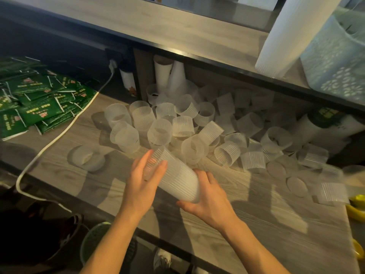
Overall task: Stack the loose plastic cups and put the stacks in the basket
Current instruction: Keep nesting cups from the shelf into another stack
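A stack of ribbed translucent cups (177,178) lies tilted over the wooden counter, its narrow end pointing up and left. My left hand (143,181) holds the stack's upper part, fingers wrapped over it. My right hand (205,196) grips its wide lower end. Several loose cups (160,133) lie scattered on the counter just beyond, upright, upturned or on their sides. A pale perforated basket (335,62) stands on the upper shelf at the right, with a tall white stack of cups (292,32) leaning beside it.
Green packets (37,101) are heaped at the left, and a white cable (59,137) runs across the counter's left side. White paper cups (164,74) stand under the shelf. Yellow objects (357,206) sit at the right edge. A green basket (94,242) is below the counter.
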### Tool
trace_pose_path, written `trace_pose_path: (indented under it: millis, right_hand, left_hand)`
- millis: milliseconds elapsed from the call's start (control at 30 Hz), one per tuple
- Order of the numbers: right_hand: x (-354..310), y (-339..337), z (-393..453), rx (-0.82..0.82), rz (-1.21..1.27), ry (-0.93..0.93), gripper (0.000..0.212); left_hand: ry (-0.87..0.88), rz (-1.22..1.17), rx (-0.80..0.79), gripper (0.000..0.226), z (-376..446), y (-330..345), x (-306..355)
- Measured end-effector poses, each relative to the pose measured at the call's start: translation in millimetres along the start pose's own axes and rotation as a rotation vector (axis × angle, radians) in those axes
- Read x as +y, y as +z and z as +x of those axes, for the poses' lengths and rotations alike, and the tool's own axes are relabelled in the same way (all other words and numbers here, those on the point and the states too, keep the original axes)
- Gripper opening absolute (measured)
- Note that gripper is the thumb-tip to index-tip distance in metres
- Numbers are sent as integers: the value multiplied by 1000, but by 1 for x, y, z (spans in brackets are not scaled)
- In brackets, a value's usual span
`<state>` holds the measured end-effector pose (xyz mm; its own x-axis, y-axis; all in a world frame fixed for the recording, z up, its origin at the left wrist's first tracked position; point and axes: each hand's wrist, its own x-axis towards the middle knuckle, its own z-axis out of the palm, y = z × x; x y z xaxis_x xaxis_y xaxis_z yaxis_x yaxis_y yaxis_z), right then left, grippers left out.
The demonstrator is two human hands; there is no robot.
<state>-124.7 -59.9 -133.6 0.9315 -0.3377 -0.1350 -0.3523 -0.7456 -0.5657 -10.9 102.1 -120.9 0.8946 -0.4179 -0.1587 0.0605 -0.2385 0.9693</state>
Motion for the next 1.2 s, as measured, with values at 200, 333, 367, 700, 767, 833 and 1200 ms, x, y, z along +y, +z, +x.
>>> trace_pose_path:
  millis: [200,333,367,700,767,833,1200]
  right_hand:
    - [-2,1,-1,29,72,31,88]
    - [-2,3,-1,19,83,33,87]
    - [-3,3,0,16,89,35,86]
    - [-9,8,9,-31,52,40,88]
    - [-11,10,9,-42,53,38,89]
    - [-12,11,9,-44,56,34,88]
    - [-10,12,11,-62,44,73,91]
  left_hand:
    - [30,229,-187,75,-4,16,5]
    - [59,246,-231,102,-5,11,0]
    - [76,229,-174,100,-4,7,-3]
    - [-38,819,573,98,58,-88,-54]
    - [-127,888,521,106,74,-104,-66]
    - [-180,914,464,110,86,-111,-75]
    - [-64,725,517,62,91,-101,-59]
